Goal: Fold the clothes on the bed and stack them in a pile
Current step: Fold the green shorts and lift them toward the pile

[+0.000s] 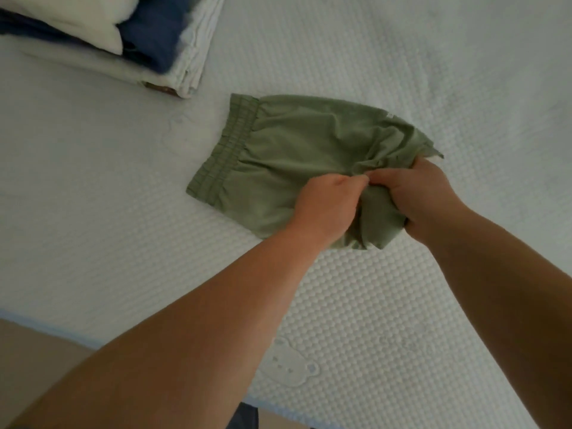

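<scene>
Green shorts (297, 156): centre of the frame, lying on the white bed (402, 57); elastic waistband toward the left, leg end bunched at the right under both hands

Left hand (325, 205): centre of the frame, just right of middle; fingers curled, gripping a gather of the shorts' fabric at the lower edge

Right hand (421, 196): touching the left hand at the knuckles; fingers curled round a bunch of the same fabric, cloth hanging below the fist

Pile of folded clothes (102, 35): upper left of the frame, well apart from the shorts; white, dark blue and pale layers, blurred

Bed cover: quilted with a dotted texture; a bear-shaped emblem (291, 366) at the lower centre, near the edge
</scene>
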